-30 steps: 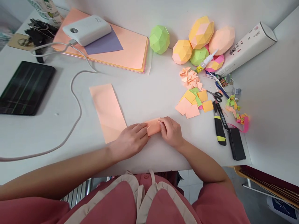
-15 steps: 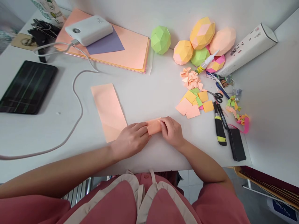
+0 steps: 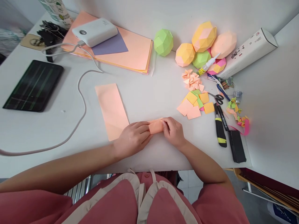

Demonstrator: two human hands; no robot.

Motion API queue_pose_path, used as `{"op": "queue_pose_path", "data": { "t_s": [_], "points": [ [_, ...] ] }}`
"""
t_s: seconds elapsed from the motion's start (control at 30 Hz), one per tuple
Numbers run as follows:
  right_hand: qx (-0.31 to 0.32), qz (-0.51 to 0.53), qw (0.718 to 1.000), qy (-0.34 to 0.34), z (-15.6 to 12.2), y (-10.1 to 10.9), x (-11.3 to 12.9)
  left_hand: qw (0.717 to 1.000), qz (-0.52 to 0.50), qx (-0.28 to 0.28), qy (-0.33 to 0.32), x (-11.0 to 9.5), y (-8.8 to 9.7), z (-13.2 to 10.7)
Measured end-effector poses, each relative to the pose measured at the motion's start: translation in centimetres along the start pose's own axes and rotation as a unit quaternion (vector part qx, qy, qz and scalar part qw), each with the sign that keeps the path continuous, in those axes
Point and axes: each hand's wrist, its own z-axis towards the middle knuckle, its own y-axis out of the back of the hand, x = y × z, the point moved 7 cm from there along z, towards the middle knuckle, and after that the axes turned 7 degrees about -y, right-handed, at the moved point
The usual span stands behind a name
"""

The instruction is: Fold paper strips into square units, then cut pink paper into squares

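Near the table's front edge, a small peach paper strip (image 3: pixel 156 127), folded over lengthwise, lies between my two hands. My left hand (image 3: pixel 134 137) is closed on its left end, fingers pressed together over the paper. At the right end, my right hand (image 3: pixel 173 130) pinches the strip between thumb and bent fingers. A larger peach paper sheet (image 3: pixel 111 109) lies flat just left of the strip, its lower right part beside or under my left hand. Paper squares (image 3: pixel 192 104) in peach, yellow and green lie to the right, below a heap of folded peach pieces (image 3: pixel 192 80).
Faceted paper balls (image 3: pixel 204 36) rest against the wall, with a glue bottle (image 3: pixel 207 64) among them. Scissors (image 3: pixel 217 98), a cutter (image 3: pixel 220 129) and a black case (image 3: pixel 237 146) line the right. A tablet (image 3: pixel 34 85), cable (image 3: pixel 80 88) and power bank (image 3: pixel 94 31) on stacked paper are left.
The whole view has shifted slightly, so the far objects appear a little lower and further right. Both hands keep hold of the folded strip, almost unmoved.
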Motion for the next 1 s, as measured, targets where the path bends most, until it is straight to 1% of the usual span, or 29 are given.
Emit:
{"op": "queue_pose_path", "data": {
  "t_s": [0.13, 0.23, 0.3, 0.43, 0.73, 0.87, 1.0],
  "points": [
    [-0.005, -0.003, 1.0, 0.01, 0.0, 0.1, 0.1, 0.988, -0.123, -0.032, 0.083, 1.4, 0.2, 0.1],
    [-0.009, -0.005, 1.0, 0.019, 0.0, 0.1, 0.1, 0.974, -0.169, -0.037, 0.147, 2.5, 0.0, -0.1],
    [-0.008, -0.004, 1.0, 0.022, 0.0, 0.1, 0.2, 0.966, -0.187, -0.039, 0.173, 2.8, -0.2, -0.3],
    [-0.002, -0.008, 1.0, 0.016, 0.1, 0.1, 0.1, 0.962, -0.203, -0.044, 0.177, 2.9, -0.3, -0.3],
    [-0.013, -0.009, 1.0, 0.022, 0.1, 0.1, 0.0, 0.961, -0.202, -0.047, 0.181, 3.1, -0.3, -0.3],
    [-0.01, -0.01, 1.0, 0.021, 0.1, 0.1, 0.0, 0.951, -0.219, -0.039, 0.215, 3.4, -0.4, -0.4],
    [-0.01, -0.007, 1.0, 0.024, 0.1, 0.2, 0.0, 0.925, -0.264, -0.039, 0.271, 3.6, -0.3, -0.6]
  ]
}}
